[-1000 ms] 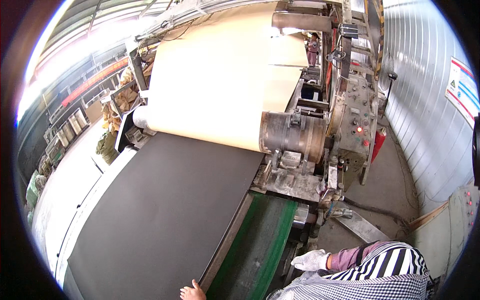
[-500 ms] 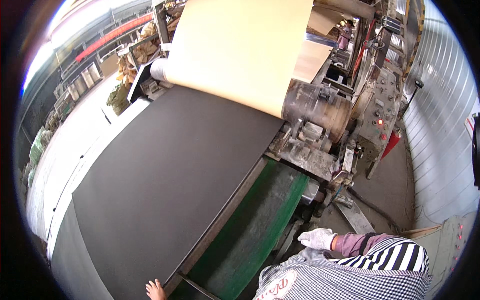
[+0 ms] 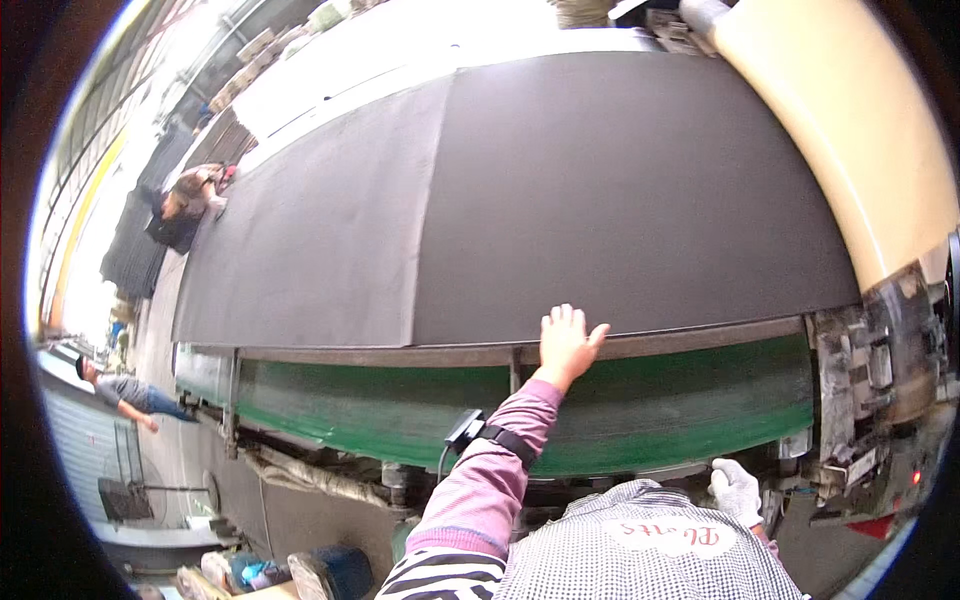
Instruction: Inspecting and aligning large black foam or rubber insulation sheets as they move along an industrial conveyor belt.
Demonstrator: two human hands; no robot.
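- The fingers (image 3: 565,318) of the bare left hand (image 3: 567,348) are open and spread, gripping nothing.
- Directly under them is the near edge of the black sheet (image 3: 640,190); how firmly they touch it cannot be told. It spreads ahead and to their right.
- Left of the fingers, a greyer sheet (image 3: 320,220) meets it along a straight edge.
- Just behind the fingers, below the forearm, runs a green belt (image 3: 690,400).
- To their right and nearer the body, the gloved right hand (image 3: 737,490) is loosely bent; whether it grips anything cannot be told.
- Farther right, a tan sheet (image 3: 840,110) curves upward.
- Far left, a co-worker (image 3: 188,195) bends at the greyer sheet's end.
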